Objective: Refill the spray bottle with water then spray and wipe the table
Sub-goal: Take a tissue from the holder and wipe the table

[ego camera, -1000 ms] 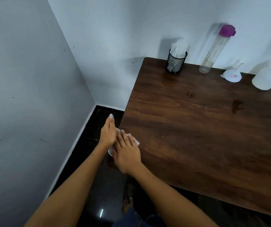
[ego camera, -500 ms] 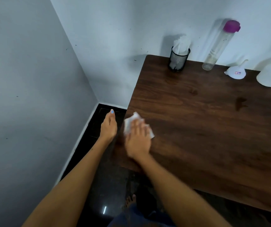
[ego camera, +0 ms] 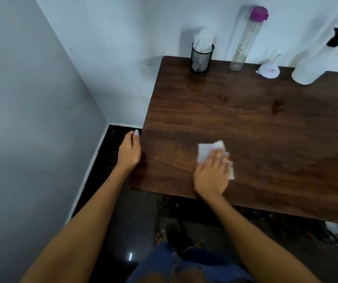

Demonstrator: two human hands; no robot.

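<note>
the right hand (ego camera: pixel 211 176) lies flat on the worktop (ego camera: pixel 266 139), fingers (ego camera: pixel 220 158) spread and pressing a white tissue (ego camera: pixel 205 150) that pokes out ahead of and to the left of them. the unwiped wood, with a dark wet patch (ego camera: pixel 277 107), stretches beyond the fingertips toward the spray bottle (ego camera: pixel 315 66) at the far right, so the right hand is nearer. the left hand (ego camera: pixel 129 152) rests loosely curled, holding nothing, at the worktop's left edge.
</note>
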